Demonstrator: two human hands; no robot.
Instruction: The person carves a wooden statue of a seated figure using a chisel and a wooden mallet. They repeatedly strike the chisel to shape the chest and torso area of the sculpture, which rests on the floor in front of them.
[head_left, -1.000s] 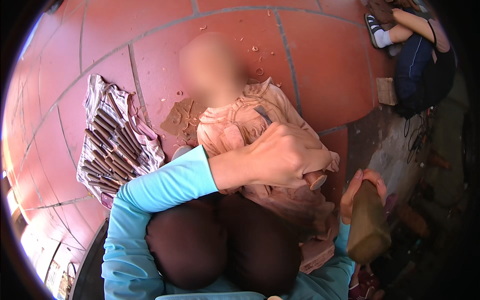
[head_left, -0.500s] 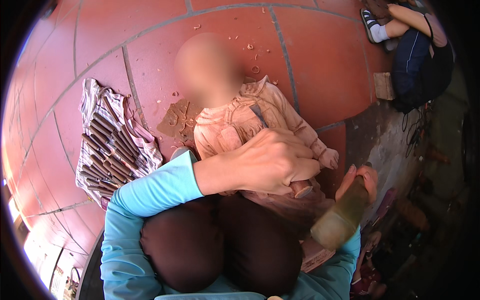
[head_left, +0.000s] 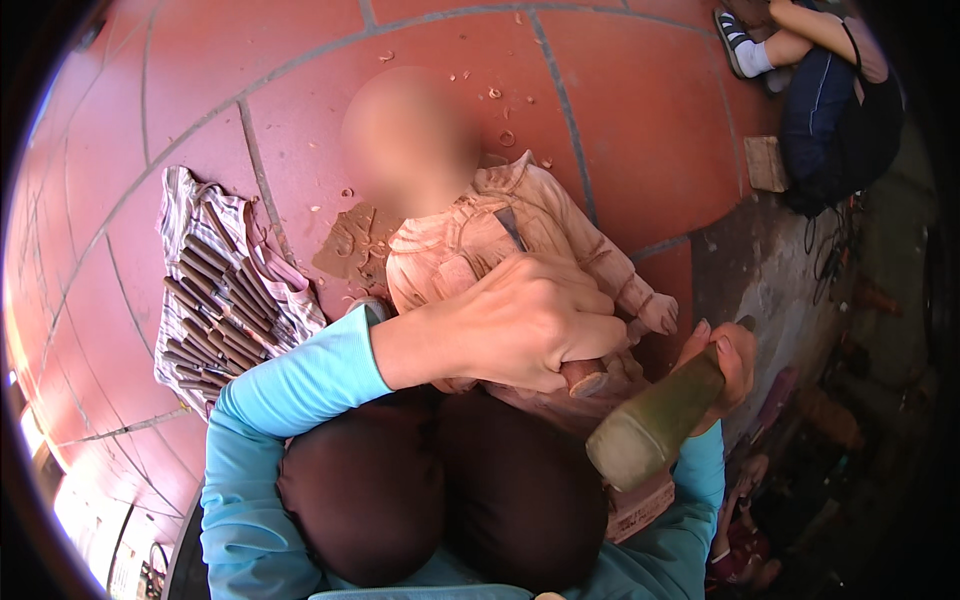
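Note:
A carved wooden figure [head_left: 560,215] lies on its back in front of my knees, its head blurred. My left hand [head_left: 540,325] is wrapped round a wood chisel [head_left: 510,228], whose flat metal blade reaches the figure's chest. The round butt of the chisel's wooden handle sticks out below my fist. In my right hand [head_left: 730,370] is a greenish-brown wooden mallet [head_left: 655,418]. Its thick end hangs just to the lower right of the chisel butt, with a gap between them. My fingers hide the middle of the chisel.
Many wooden-handled chisels [head_left: 225,315] lie on a striped cloth [head_left: 183,195] at the left. Wood shavings [head_left: 507,138] dot the red tiled floor [head_left: 640,110]. Another person [head_left: 830,110] sits at the far right, near a wood block [head_left: 766,164].
The mallet has swung left, its thick end coming closer to the chisel butt. My left hand and the chisel handle have shifted slightly left.

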